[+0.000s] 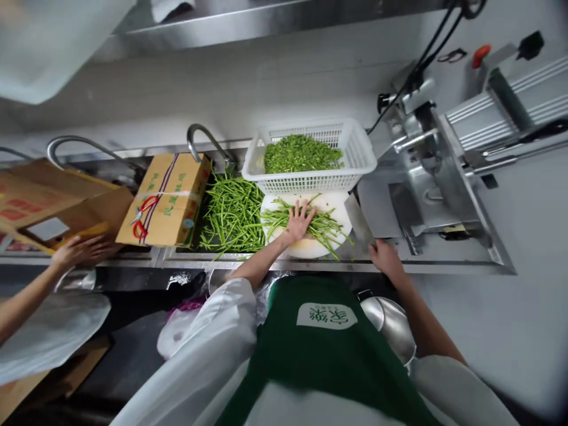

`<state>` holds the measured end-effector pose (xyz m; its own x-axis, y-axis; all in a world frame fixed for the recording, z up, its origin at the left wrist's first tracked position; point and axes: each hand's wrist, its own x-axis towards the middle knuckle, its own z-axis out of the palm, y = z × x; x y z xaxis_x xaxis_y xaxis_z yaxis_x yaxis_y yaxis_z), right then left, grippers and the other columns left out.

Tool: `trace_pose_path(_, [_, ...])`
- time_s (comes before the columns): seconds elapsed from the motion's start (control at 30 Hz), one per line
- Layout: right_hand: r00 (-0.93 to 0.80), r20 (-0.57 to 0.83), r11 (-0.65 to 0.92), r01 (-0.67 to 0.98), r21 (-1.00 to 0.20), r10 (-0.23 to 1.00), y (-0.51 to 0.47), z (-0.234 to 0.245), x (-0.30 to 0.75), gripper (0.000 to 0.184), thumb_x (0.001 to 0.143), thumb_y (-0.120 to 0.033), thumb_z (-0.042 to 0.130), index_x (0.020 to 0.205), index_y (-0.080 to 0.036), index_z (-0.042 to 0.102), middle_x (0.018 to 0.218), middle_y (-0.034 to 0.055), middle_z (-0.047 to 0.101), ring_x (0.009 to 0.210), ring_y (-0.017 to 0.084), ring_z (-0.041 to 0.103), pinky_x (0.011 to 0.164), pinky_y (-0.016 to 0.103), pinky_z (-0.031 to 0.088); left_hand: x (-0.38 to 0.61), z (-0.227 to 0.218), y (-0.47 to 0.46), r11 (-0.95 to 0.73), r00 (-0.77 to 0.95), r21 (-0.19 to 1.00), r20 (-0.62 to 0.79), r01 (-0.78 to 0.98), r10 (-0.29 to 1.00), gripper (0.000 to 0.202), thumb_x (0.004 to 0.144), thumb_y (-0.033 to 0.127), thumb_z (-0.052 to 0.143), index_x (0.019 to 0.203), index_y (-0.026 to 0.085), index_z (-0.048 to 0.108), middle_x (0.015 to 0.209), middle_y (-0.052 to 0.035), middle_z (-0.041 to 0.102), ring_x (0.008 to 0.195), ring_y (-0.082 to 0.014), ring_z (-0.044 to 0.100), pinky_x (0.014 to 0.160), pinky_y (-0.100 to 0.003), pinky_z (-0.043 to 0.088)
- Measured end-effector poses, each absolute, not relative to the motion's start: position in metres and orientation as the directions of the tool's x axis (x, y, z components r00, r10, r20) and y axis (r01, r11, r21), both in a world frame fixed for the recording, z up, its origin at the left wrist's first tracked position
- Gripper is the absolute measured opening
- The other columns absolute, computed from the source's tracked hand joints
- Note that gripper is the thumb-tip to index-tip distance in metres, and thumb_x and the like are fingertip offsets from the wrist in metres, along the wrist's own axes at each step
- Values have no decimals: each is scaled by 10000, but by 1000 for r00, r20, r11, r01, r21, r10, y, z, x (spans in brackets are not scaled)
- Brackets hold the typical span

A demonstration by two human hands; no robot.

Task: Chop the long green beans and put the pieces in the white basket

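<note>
My left hand point(299, 223) lies with fingers spread on a bunch of long green stalks point(326, 228), which look like garlic scapes or long beans. The stalks rest across a round white cutting board point(302, 249). In my right hand point(386, 257) is the handle of a cleaver point(358, 218); its broad blade is at the right edge of the board, apart from the stalks. A heap of whole stalks point(233, 213) fills the sink left of the board. Behind the board, a white plastic basket point(310, 182) holds chopped green pieces point(302, 154).
A cardboard box point(171, 201) with red-handled scissors point(144, 216) on it stands left of the heap. Farther left, another person's hand point(80, 251) touches an opened carton point(62, 201). Taps point(208, 133) arch behind. A metal slicing machine point(444, 171) stands at right.
</note>
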<state>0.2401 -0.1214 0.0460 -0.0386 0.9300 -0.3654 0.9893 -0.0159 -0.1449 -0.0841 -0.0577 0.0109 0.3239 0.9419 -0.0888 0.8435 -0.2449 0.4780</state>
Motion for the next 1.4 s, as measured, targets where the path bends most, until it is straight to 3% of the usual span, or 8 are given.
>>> trace_pose_path(0.33, [95, -465, -181, 973, -144, 880, -131, 60, 201, 342, 1035, -240, 353, 1223, -78, 589, 975, 202, 736, 900, 287, 722, 769, 327, 466, -47, 30, -35, 3, -41, -127, -297, 992, 954, 1123, 855, 656, 639, 1655, 164, 23, 1419, -291, 459, 1227, -488, 509, 1047, -664, 306])
trace_pose_path(0.47, [58, -484, -171, 966, -192, 873, -133, 66, 172, 353, 1033, -229, 341, 1258, -74, 565, 988, 210, 739, 912, 289, 728, 790, 332, 480, -55, 43, -48, -241, 205, -93, -288, 966, 935, 1050, 806, 590, 749, 1642, 300, 185, 1619, -203, 280, 1435, -507, 284, 1106, -663, 291])
trace_pose_path(0.63, [98, -475, -207, 961, -183, 874, -124, 61, 173, 354, 1053, -287, 331, 1209, -105, 591, 996, 191, 734, 929, 273, 716, 801, 326, 466, -48, 29, -57, -474, 467, 32, -242, 880, 850, 442, 1025, 308, 482, 1460, 246, 524, 1384, -150, 568, 1335, -353, 441, 1154, -611, 295])
trace_pose_path(0.77, [131, -444, -220, 963, -155, 886, -120, 56, 190, 341, 1045, -269, 350, 1166, -83, 608, 964, 191, 725, 916, 278, 709, 798, 329, 459, -45, 29, -48, -479, 486, 84, -176, 874, 856, 406, 1059, 196, 331, 1368, 204, 593, 1207, -142, 654, 1232, -321, 517, 1146, -596, 301])
trace_pose_path(0.93, [139, -457, -226, 964, -141, 878, -122, 54, 187, 355, 1044, -261, 343, 1187, -64, 600, 936, 205, 716, 886, 289, 711, 783, 349, 465, -78, 57, -30, -237, 261, 198, -105, 951, 960, 465, 1086, 362, 274, 1435, 199, 535, 1254, -162, 613, 1166, -285, 583, 1050, -423, 425])
trace_pose_path(1.07, [125, -474, -219, 965, -147, 871, -125, 56, 166, 379, 1048, -257, 320, 1234, -59, 584, 943, 215, 724, 881, 291, 718, 782, 353, 468, -107, 55, -23, 7, 51, 165, -349, 986, 936, 846, 968, 687, 423, 1619, 174, 250, 1558, -237, 381, 1404, -409, 408, 1100, -510, 375])
trace_pose_path(1.2, [-7, -512, -100, 978, -182, 859, -125, 59, 156, 397, 1051, -288, 304, 1244, -93, 591, 977, 200, 738, 907, 294, 720, 793, 348, 469, -108, 34, -43, -58, 90, 85, -442, 995, 892, 1296, 742, 860, 587, 1654, 171, -24, 1570, -255, 352, 1376, -495, 374, 1121, -656, 260])
trace_pose_path(1.4, [79, -498, -150, 983, -104, 863, -123, 59, 169, 403, 1051, -302, 300, 1229, -81, 585, 963, 212, 732, 897, 295, 722, 796, 349, 475, -95, 24, -75, -232, 213, -24, -309, 972, 927, 1099, 863, 701, 594, 1660, 185, 41, 1331, -209, 528, 1187, -387, 498, 1074, -545, 336])
